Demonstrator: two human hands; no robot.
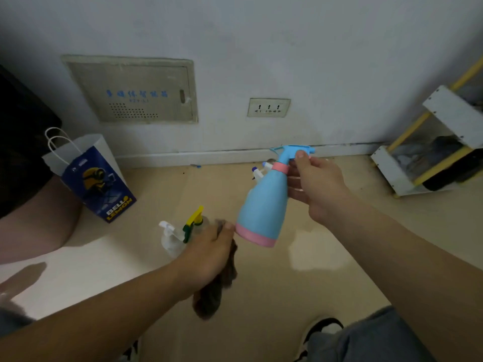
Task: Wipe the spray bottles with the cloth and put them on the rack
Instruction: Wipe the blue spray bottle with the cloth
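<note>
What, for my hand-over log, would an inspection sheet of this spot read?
Surface: beige floor, sunlit patches.
Job's things: blue spray bottle held tilted in the air; brown cloth beside its pink base; white-trigger bottle and yellow-trigger bottle on the floor; blue-tipped bottle partly hidden behind; rack at right by the wall.
Clutter: paper bag by the wall.
Grippers: left hand grips the cloth; right hand grips the blue bottle's neck.
Cables: nothing seen.
Surroundings: white wall, socket, vented panel.
</note>
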